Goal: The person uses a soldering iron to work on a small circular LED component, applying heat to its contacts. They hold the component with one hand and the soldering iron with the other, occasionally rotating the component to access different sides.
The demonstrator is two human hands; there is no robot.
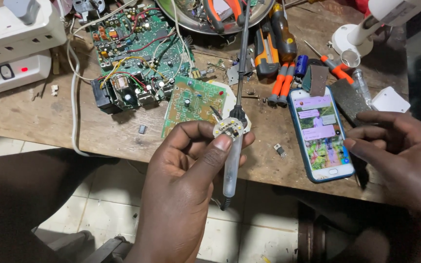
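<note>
Between left-hand fingers (205, 146), small round LED board (228, 128), perhaps.

open bench strip (40, 122) (boards (142, 53) behind)

The worn, scratched wooden workbench (40, 122) looks matt and rough, stained in patches. On it the large green circuit board (140, 46) has a glossy lacquered face studded with shiny metal solder points, and the smaller green printed board (193, 100) looks duller. The blue-cased smartphone (321, 134) shows a smooth, glossy glass screen. The round metal dish (181, 19) gleams. The white plastic power strip (10, 44) is smooth, slightly grubby. The soldering iron's translucent plastic handle (231, 170) looks frosted, its slim metal shaft (242, 53) dark. Orange plastic-handled pliers (282, 83) look satiny.
</note>
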